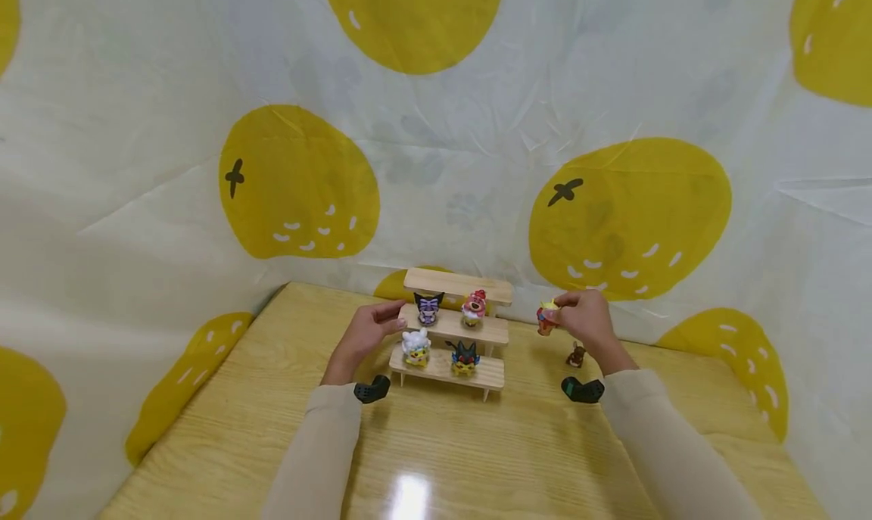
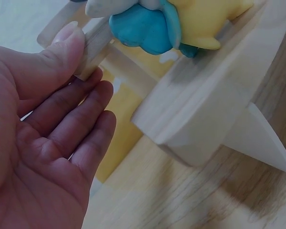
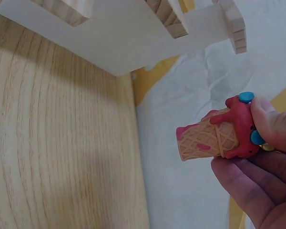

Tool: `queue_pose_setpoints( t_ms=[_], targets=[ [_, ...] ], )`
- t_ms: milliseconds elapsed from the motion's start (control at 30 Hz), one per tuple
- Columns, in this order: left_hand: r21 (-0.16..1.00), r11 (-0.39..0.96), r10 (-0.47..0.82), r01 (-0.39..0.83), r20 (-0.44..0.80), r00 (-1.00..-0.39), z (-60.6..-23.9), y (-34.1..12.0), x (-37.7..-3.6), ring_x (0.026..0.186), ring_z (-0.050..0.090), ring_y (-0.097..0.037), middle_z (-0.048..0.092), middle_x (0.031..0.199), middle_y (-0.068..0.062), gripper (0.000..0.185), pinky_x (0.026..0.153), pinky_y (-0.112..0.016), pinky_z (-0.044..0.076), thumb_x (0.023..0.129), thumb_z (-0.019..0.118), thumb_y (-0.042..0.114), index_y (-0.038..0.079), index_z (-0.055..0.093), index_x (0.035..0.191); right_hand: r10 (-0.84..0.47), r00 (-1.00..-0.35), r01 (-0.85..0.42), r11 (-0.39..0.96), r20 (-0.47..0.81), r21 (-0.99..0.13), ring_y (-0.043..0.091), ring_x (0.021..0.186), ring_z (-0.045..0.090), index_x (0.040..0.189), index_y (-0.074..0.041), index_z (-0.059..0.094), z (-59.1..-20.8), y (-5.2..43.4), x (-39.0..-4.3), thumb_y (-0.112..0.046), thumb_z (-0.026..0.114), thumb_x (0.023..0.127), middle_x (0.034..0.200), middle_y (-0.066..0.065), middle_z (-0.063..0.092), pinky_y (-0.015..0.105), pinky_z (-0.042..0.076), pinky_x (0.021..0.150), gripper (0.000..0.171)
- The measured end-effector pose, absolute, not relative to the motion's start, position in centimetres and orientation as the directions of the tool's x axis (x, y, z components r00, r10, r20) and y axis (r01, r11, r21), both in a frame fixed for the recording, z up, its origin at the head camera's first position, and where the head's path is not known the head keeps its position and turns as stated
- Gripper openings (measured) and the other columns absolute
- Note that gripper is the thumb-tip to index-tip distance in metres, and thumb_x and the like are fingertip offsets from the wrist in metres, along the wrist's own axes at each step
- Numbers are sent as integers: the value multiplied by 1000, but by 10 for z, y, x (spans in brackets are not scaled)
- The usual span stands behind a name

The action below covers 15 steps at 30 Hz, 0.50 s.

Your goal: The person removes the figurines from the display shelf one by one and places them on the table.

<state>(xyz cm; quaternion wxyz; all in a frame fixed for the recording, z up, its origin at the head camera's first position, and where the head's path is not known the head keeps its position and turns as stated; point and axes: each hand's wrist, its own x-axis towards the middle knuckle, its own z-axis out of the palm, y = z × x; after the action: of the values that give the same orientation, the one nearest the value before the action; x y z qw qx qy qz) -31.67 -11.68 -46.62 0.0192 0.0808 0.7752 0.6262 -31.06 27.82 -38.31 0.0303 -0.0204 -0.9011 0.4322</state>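
- Right hand (image 1: pixel 589 319): thumb and fingers pinch the red cone figurine (image 3: pixel 209 138) by its head end, aloft to the right of the tiered stand (image 1: pixel 436 375). Cone end sticks out free, so a loosening pinch could drop it onto the tabletop (image 1: pixel 450 444).
- Left hand (image 1: pixel 364 331): partly open, thumb and fingertips about the left end of the middle shelf (image 1: pixel 450 329). Looks like a light hold; if I tug or push, I'd likely shift the whole stand.
- Four figurines ride on it: purple one (image 1: pixel 428 309) and pink bear (image 1: pixel 473 308) above, white-hooded one (image 1: pixel 415 347) and black-eared one (image 1: pixel 465 359) below. A jolt could tip any of them.
- Purple one is near my left fingers; raising them carelessly could brush it.
- Bear's exposed to a low right-hand swing.
- Brown figurine (image 1: pixel 575 355) is near my right wrist; dipping there could knock it.
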Motion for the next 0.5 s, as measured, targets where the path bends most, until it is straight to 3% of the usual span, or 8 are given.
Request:
queue_pose_setpoints(
  t_ms=[500],
  targets=[
    [966,241,143,97,63,-988,-462,-118,-314,138,59,-36,58,151,-20,48,113,-48,52,101,68,12,4,59,148,62,-996,-9,650,65,-760,34,100,68,124,7,72,-399,278,-315,-21,76,95,126,30,70,25,55,68,41]
  ],
)
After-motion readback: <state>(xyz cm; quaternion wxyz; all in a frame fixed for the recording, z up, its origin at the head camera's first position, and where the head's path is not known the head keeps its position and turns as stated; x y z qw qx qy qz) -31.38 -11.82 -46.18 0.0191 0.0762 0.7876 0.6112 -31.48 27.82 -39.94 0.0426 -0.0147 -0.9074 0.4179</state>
